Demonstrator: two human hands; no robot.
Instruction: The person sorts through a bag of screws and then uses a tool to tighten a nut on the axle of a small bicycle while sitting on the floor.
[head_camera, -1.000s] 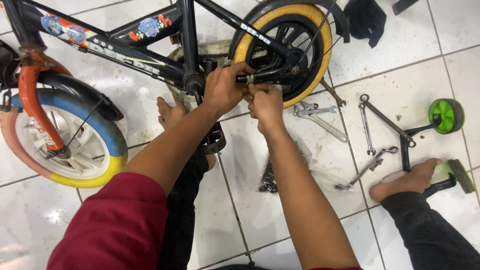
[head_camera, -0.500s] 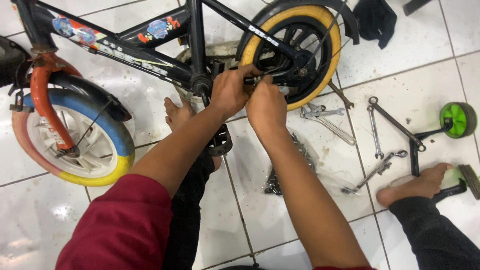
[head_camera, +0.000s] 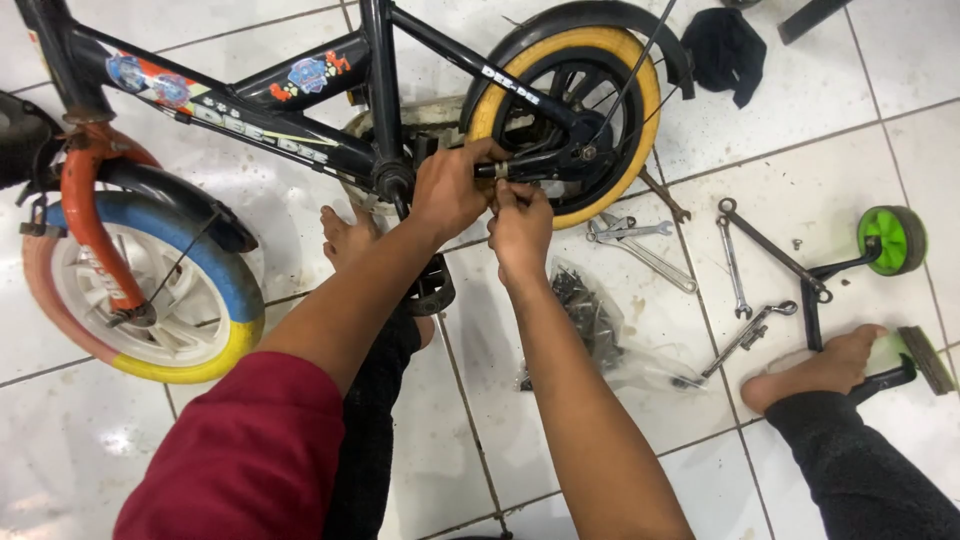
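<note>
— White floor tiles (head_camera: 880, 90), wet-looking and strewn with tools: where does the job stand?

— Midway, by my reading. The bike (head_camera: 300, 110) lies on its side; a green stabiliser wheel (head_camera: 892, 240) on its bracket is off, well apart at the right edge. Spanners (head_camera: 640, 245) and a bag of small parts (head_camera: 600, 330) lie beside the rear wheel (head_camera: 575, 110).

— And the hands?

— Left hand (head_camera: 450, 190) clenched around something by the chainstay; right hand (head_camera: 520, 225) pinching a small fitting just beside it. What exactly, I cannot tell.

— The bike itself?

— Black frame with stickers, yellow rear tyre, multicoloured front wheel (head_camera: 150, 290).
</note>
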